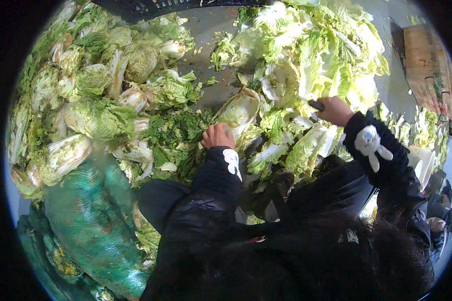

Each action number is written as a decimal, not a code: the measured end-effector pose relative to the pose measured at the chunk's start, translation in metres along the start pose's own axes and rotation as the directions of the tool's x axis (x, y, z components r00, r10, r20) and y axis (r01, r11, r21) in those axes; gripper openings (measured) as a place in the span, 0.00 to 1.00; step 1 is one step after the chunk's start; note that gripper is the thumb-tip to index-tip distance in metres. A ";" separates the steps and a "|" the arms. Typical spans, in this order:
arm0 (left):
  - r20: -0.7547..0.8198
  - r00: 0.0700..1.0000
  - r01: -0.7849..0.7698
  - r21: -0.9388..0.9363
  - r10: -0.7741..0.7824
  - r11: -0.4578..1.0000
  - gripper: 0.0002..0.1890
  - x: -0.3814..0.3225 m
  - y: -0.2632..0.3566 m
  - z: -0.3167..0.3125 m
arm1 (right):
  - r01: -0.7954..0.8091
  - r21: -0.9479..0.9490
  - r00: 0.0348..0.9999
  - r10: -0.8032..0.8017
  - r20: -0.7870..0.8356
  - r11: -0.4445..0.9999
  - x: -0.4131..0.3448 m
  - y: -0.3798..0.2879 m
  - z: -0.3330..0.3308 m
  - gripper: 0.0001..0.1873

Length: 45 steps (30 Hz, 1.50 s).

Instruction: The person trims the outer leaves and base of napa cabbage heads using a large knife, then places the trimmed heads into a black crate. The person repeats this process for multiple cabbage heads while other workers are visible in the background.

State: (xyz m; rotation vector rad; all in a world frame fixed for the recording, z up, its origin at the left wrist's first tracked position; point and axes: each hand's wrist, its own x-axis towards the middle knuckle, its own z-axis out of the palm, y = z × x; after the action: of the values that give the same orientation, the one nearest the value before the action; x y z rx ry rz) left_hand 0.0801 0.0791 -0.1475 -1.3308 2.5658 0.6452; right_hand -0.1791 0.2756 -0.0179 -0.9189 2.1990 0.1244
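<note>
A napa cabbage (238, 112) lies before me with its browned cut base pointing away. My left hand (218, 136) grips its leafy near end, the fingers curled over it and partly hidden. In my right hand (334, 110) is a knife (316, 105), held by its dark handle. The knife points left, towards the leaf pile; its blade is hard to make out against the pale leaves. Loose cabbage leaves (305, 146) lie between my hands and my knees. Dark green leaf scraps (180, 129) spread left of my left hand.
Whole napa cabbages (98, 81) are heaped on the left. A tall pile of pale leaves (324, 56) stands at the far right. Green mesh sacks (94, 222) lie at lower left. A black plastic crate (150, 11) is at the top, a worn cardboard box (427, 67) at right.
</note>
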 end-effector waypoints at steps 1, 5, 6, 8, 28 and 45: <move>-0.018 1.000 -0.001 -0.019 0.000 1.000 0.14 0.001 0.002 0.000 | 0.035 -0.048 0.999 -0.034 0.018 0.998 -0.008 -0.003 0.005 0.12; -0.019 0.999 0.030 -0.050 -0.031 0.998 0.14 0.014 0.005 -0.004 | 0.017 -0.161 0.999 -0.012 0.031 0.987 -0.022 -0.022 0.025 0.10; -0.002 1.000 0.031 -0.051 -0.031 0.998 0.14 0.019 0.005 -0.005 | 0.029 -0.200 0.998 -0.017 0.058 0.979 -0.024 -0.024 0.026 0.10; 0.060 0.998 0.011 -0.016 -0.010 1.000 0.14 0.030 0.003 -0.007 | 0.060 -0.278 0.996 -0.075 -0.045 0.959 -0.024 -0.027 0.025 0.10; 0.176 0.854 -0.515 0.159 0.489 0.842 0.10 0.112 -0.003 -0.009 | 0.323 -0.380 0.931 -0.364 -0.040 0.867 -0.002 -0.055 -0.017 0.12; 0.723 0.690 0.538 -0.518 0.006 0.665 0.09 0.133 0.006 -0.010 | 0.226 -0.298 0.973 -0.204 0.104 0.927 0.008 -0.062 -0.015 0.12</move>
State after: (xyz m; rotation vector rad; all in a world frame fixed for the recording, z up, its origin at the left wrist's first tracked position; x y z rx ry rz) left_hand -0.0020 -0.0203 -0.1835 -1.2724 1.4641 1.7800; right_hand -0.1518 0.2199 -0.0017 -1.3028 2.0297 0.3987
